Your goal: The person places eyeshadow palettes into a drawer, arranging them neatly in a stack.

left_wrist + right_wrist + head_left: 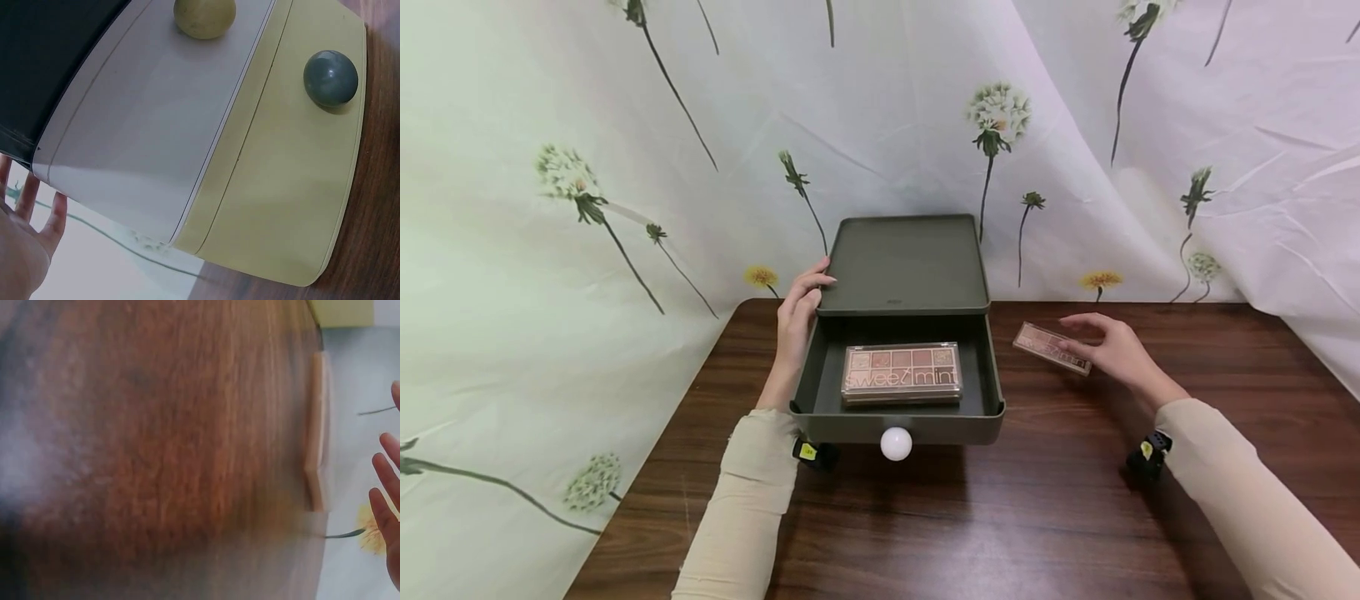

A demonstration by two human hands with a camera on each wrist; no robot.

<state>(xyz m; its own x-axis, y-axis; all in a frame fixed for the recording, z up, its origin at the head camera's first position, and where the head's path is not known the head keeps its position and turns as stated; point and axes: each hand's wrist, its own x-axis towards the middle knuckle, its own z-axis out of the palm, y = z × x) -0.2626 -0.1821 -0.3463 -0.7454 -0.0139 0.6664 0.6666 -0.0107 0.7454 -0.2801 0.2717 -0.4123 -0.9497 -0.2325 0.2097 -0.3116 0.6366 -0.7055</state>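
Note:
A small drawer cabinet has a dark green top (902, 262), and its green top drawer (895, 427) with a white knob (896, 444) is pulled out. Inside that drawer lies an eyeshadow palette (901, 372) with a clear lid lettered "sweet mint". My left hand (797, 312) rests its fingers against the cabinet's upper left side. On the table to the right lies another eyeshadow palette (1037, 342), seen edge-on in the right wrist view. My right hand (1112, 350) hovers at its right end, thumb and fingers spread, the thumb overlapping it in the head view.
Below the green drawer, the left wrist view shows a white drawer front (150, 125) with a yellowish knob (205, 15) and a yellow drawer front (275, 181) with a dark green knob (331, 78). A flower-printed cloth (880, 108) hangs behind the dark wood table (1060, 500).

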